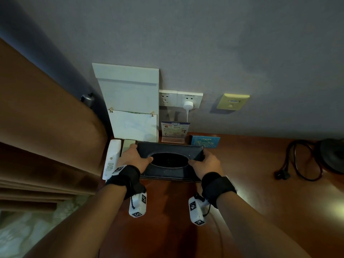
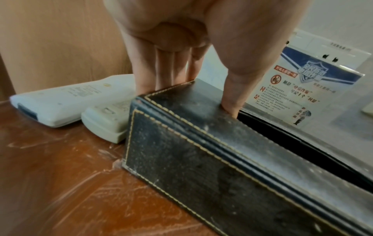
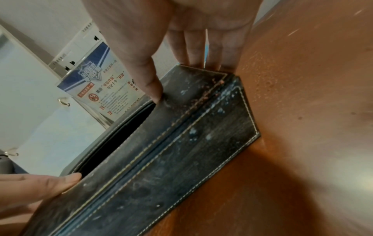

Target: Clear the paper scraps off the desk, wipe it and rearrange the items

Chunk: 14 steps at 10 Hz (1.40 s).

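Black leather box (image 1: 169, 148) on surface (image 1: 251, 164), between both hands. Left hand (image 1: 131, 157) and right hand (image 1: 205, 162) each clamped on one end, thumbs on top. Risks: box shoves remote (image 2: 105, 123) beside left hand; push forward tips card (image 1: 175, 131) just past hands. Dusty top, thumbs may slip.

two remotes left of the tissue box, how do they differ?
The outer remote is whiter; the inner remote is a duller cream. The outer remote lies next to the wooden panel, the inner remote right beside the tissue box. Both lie flat on the desk, parallel.
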Each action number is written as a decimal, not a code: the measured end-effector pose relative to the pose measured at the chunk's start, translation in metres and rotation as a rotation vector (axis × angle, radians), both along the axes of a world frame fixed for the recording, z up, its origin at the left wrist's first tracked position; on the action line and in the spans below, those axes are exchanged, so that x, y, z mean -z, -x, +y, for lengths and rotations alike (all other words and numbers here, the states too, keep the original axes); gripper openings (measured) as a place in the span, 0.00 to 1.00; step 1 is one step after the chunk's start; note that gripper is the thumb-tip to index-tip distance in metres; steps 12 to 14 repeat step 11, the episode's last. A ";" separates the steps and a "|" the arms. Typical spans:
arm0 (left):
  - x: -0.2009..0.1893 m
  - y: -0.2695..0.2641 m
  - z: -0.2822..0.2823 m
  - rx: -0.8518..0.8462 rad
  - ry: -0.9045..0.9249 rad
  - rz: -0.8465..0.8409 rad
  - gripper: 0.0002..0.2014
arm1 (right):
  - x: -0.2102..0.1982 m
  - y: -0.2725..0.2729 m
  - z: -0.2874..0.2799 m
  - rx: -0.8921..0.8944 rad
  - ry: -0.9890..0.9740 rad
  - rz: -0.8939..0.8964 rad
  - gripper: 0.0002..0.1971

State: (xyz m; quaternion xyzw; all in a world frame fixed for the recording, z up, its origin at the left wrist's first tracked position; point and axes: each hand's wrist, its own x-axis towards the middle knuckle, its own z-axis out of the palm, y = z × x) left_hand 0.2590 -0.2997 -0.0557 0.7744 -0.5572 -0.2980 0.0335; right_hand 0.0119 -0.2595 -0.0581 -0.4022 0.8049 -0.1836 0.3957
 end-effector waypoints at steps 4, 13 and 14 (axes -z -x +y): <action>0.000 0.002 0.001 -0.005 -0.006 -0.011 0.33 | 0.002 0.000 -0.002 -0.030 -0.023 0.040 0.18; -0.036 0.024 0.071 0.092 0.010 -0.176 0.29 | -0.056 0.074 0.073 -0.195 -0.003 0.018 0.08; -0.036 0.024 0.071 0.092 0.010 -0.176 0.29 | -0.056 0.074 0.073 -0.195 -0.003 0.018 0.08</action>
